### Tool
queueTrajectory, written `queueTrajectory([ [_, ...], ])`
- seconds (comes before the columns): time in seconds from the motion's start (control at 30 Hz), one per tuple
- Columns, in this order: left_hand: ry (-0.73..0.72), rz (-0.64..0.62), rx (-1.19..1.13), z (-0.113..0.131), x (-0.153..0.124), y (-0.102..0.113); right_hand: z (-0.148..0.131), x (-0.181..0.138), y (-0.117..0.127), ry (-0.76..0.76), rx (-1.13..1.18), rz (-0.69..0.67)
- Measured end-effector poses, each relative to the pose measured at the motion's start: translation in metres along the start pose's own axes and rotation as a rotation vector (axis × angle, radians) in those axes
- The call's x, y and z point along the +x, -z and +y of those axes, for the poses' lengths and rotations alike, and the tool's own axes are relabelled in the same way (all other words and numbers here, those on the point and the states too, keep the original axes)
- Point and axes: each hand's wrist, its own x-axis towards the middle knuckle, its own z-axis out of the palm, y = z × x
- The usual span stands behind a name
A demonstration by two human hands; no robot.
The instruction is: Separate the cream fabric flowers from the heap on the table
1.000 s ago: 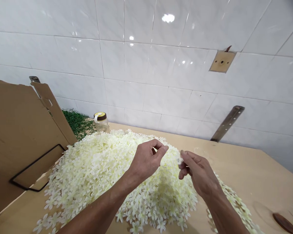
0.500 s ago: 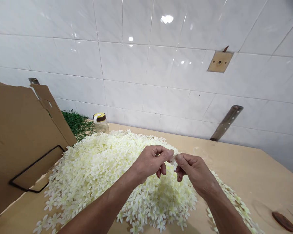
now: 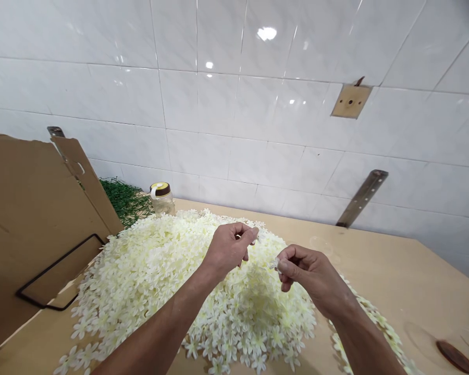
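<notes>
A large heap of pale yellow-white artificial flowers point(image 3: 148, 276) spreads over the table below both hands. My right hand point(image 3: 305, 268) is closed in a pinch on a small white flower point(image 3: 274, 263), held above the right part of the heap. My left hand point(image 3: 230, 247) is raised over the heap to the left, thumb and forefinger pressed together. A tiny pale bit shows at those fingertips, too small to name. The two hands are apart from each other. More flowers point(image 3: 379, 323) lie along the far side of my right forearm, partly hidden by it.
At the left stands a cardboard box point(image 3: 23, 208), with a black wire frame point(image 3: 58, 265) against it. Green plastic stems point(image 3: 127, 200) and a jar with a brown and yellow lid point(image 3: 162, 198) are behind the heap. A metal bracket point(image 3: 362, 199) rises at the tiled wall point(image 3: 226, 104).
My hands were together at the flower and have separated. The left hand has moved left and slightly up; the right keeps the flower, a little to the left.
</notes>
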Motion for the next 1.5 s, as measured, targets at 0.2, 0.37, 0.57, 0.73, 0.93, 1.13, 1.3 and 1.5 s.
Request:
queueTrajectory([
  [0.2, 0.031, -0.074, -0.030, 0.003, -0.001, 0.000, 0.003, 0.003, 0.004, -0.010, 0.083, 0.059],
  [0.37, 0.058, -0.164, -0.139, 0.006, -0.003, 0.000, 0.005, 0.003, 0.006, -0.043, 0.183, 0.075],
  [0.57, -0.051, -0.040, 0.118, -0.005, -0.001, -0.003, 0.005, 0.004, 0.007, -0.032, 0.142, 0.072],
  [0.73, -0.111, -0.078, 0.173, -0.006, -0.008, -0.012, 0.008, 0.007, 0.004, -0.008, 0.041, 0.166],
  [0.93, 0.028, -0.281, -0.089, -0.007, -0.011, -0.023, 0.010, 0.007, 0.003, 0.001, -0.009, 0.204],
  [1.13, 0.063, -0.319, -0.162, -0.012, -0.007, -0.022, 0.009, 0.006, 0.003, -0.039, 0.059, 0.133],
  [1.3, 0.096, -0.310, -0.035, -0.009, -0.004, -0.015, 0.003, 0.006, 0.007, -0.036, 0.128, 0.236],
  [1.5, -0.134, 0.071, 0.629, -0.013, 0.006, -0.001, -0.005, 0.004, 0.043, 0.070, 0.071, 0.466],
])
